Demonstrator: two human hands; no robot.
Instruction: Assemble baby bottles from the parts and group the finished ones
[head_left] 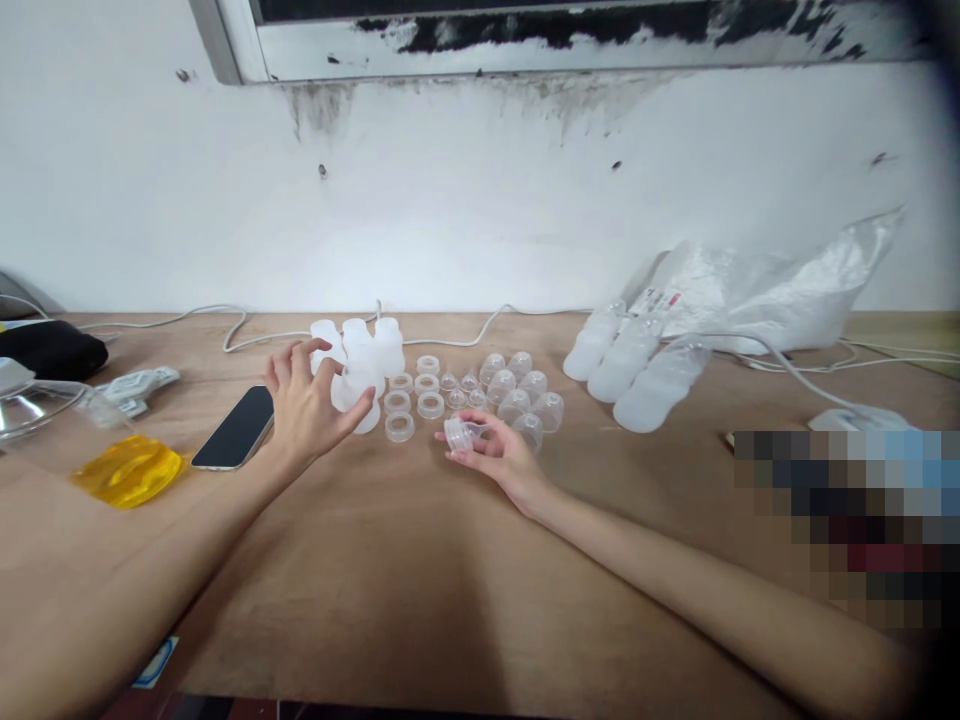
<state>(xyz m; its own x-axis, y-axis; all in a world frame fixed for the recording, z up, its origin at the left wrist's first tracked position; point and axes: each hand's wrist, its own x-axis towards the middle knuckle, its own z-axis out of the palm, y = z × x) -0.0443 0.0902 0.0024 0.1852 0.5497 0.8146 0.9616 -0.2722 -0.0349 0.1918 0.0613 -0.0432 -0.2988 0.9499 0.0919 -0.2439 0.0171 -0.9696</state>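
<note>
My left hand reaches over the near end of a group of frosted white baby bottles, thumb and fingers spread. Its fingertips overlap the nearest bottle; whether they touch it I cannot tell. In my right hand is a clear bottle nipple set in a collar ring, lying sideways between thumb and fingers. Between the hands stand rows of collar rings and a few clear nipples. Several clear domed caps sit just beyond my right hand.
Capped bottles lie at the right before a plastic bag. A phone and a clear container with yellow liquid are at the left. White cables run along the wall. A blurred-out area covers the right edge.
</note>
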